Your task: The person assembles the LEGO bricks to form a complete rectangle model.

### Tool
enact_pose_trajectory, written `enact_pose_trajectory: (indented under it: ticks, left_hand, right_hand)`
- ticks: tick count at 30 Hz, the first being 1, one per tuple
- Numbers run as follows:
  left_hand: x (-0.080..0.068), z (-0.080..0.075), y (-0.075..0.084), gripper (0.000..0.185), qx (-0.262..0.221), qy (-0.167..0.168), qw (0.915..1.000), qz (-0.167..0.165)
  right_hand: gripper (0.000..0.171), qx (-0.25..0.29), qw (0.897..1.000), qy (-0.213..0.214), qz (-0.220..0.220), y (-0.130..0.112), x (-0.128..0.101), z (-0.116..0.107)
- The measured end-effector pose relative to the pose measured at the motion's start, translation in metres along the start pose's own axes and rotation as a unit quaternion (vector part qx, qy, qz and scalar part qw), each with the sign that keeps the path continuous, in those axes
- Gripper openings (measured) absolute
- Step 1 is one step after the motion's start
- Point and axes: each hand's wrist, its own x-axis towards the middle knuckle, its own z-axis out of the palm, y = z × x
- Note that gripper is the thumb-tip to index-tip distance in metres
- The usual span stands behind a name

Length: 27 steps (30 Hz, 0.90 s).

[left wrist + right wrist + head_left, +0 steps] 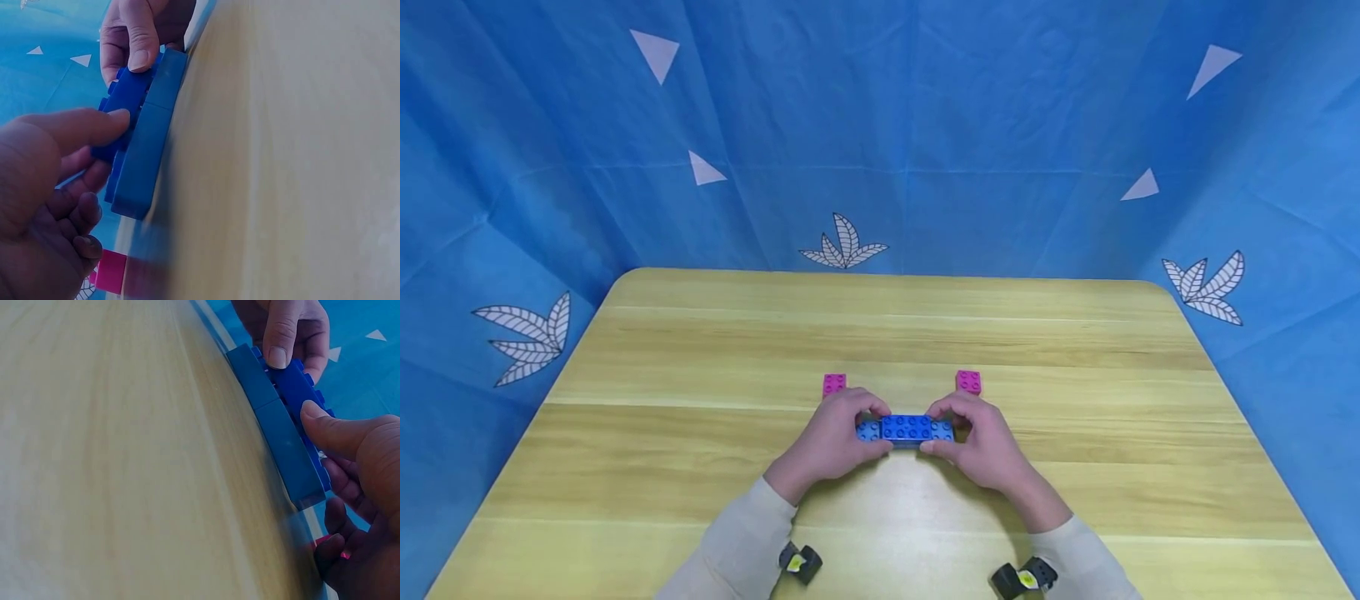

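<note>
The left hand (837, 435) pinches a dark blue, studded, plastic-looking brick (906, 427) towards its left end, the right hand (987, 439) towards its right; it lies across two end-to-end lighter blue studded bricks (868, 431), midway between the table's left and right; uneven pressure could tip it or part the lower seam, and full seating I cannot tell; small square pink studded bricks (968, 382) lie beyond each hand; the pale wood-grain table (662, 375) meets blue patterned cloth (812, 100) left, right and far.
</note>
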Motion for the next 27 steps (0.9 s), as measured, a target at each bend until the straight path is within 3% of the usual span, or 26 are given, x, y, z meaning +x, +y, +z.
enact_pose_trajectory:
  ticks: [7, 16, 27]
  left_hand:
    - [0.0004, -0.0003, -0.0022, 0.033, 0.0, 0.001, 0.9999, 0.011]
    - [0.003, -0.0008, -0.003, 0.033, 0.025, -0.004, 0.9993, 0.028]
    - [0.0036, -0.0021, -0.0005, 0.033, 0.048, -0.009, 0.9979, 0.042]
  right_hand:
    - [0.029, 0.005, 1.0, 0.0, 0.0, 0.0007, 0.0002, 0.0006]
    - [0.028, -0.014, 0.999, -0.004, -0.042, 0.003, 0.0025, 0.0006]
    - [0.027, -0.025, 0.998, -0.01, -0.059, 0.0025, 0.0037, -0.0009]
